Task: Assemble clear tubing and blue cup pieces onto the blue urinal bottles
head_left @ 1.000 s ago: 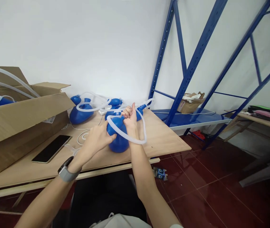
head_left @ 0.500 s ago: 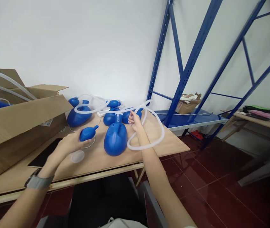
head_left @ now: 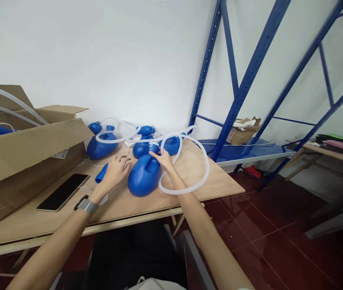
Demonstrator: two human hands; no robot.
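Note:
A blue rubber bag (head_left: pixel 144 176) lies on the wooden table (head_left: pixel 207 177) in front of me, with a clear tube (head_left: pixel 193 183) looping off its neck to the right. My right hand (head_left: pixel 162 159) rests at the bag's neck, fingers closed round the tube fitting. My left hand (head_left: pixel 114 172) grips a small blue squeeze bulb (head_left: pixel 101 173) just left of the bag, with a clear round cap (head_left: pixel 103 198) below the wrist, which wears a watch.
Several more blue bags with tubes (head_left: pixel 100 144) lie at the table's back. An open cardboard box (head_left: pixel 23 151) fills the left side, a black phone (head_left: pixel 63 192) beside it. Blue metal shelving (head_left: pixel 238 96) stands to the right over a red tiled floor.
My left hand let go of the bag, picked up the small blue bulb and brought it down beside the bag. My right hand swung the tube loop out and returned to the bag's neck.

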